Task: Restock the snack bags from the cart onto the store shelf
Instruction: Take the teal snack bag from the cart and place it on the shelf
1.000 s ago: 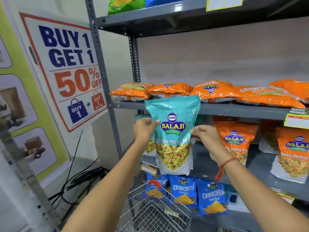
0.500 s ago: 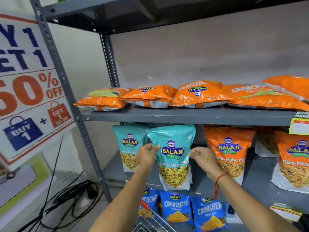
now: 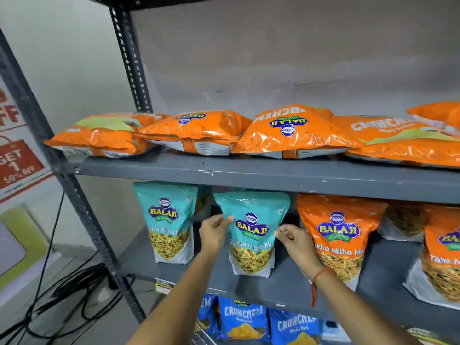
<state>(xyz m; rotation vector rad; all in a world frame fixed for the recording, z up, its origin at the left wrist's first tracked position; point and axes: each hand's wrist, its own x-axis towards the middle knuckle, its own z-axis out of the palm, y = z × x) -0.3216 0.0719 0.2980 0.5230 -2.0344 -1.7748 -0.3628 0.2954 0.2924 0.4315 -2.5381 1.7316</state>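
Note:
A teal Balaji snack bag [image 3: 251, 235] stands upright on the middle grey shelf [image 3: 286, 282]. My left hand [image 3: 215, 231] pinches its left edge and my right hand [image 3: 295, 241] grips its right edge. A second teal bag [image 3: 166, 222] stands just to its left, and an orange Balaji bag [image 3: 339, 235] stands to its right. The wire cart [image 3: 201, 336] shows only as a sliver at the bottom edge.
Orange bags [image 3: 288, 130] lie flat along the upper shelf [image 3: 249, 174]. Blue Crunchem bags [image 3: 244, 319] stand on the shelf below. A steel upright [image 3: 79, 207] frames the left side, with black cables [image 3: 62, 295] on the floor and a sale poster [image 3: 17, 160] on the wall.
Both hands carried the teal bag down from in front of the upper shelf and back into the middle shelf, where it now stands beside the other teal bag. The view moved closer.

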